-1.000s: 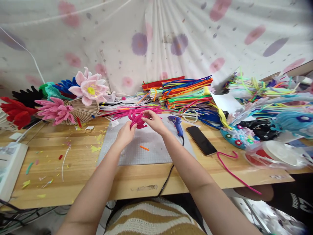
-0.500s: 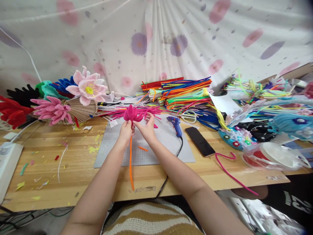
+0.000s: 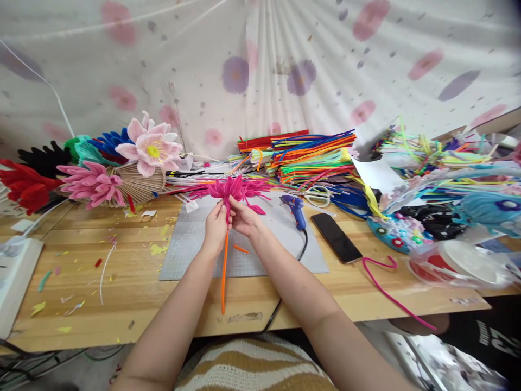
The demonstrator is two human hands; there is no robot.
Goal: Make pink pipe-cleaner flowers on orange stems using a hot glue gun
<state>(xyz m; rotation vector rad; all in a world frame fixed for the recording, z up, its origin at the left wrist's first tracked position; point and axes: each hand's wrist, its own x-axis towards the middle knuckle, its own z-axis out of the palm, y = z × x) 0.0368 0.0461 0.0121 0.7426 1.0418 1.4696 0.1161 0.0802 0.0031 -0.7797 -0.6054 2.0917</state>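
Both hands (image 3: 228, 218) pinch the pink flower (image 3: 233, 188) just below its petals.

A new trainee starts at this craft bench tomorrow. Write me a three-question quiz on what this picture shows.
1. True or false: the left hand and the right hand both grip the magenta pipe-cleaner flower just under its petals.
2. Which colour is the stem hanging below the flower? A green, B orange, C blue.
3. Which lies nearer the hands: the blue glue gun or the black phone?

Key: 1 true; 2 B; 3 the blue glue gun.
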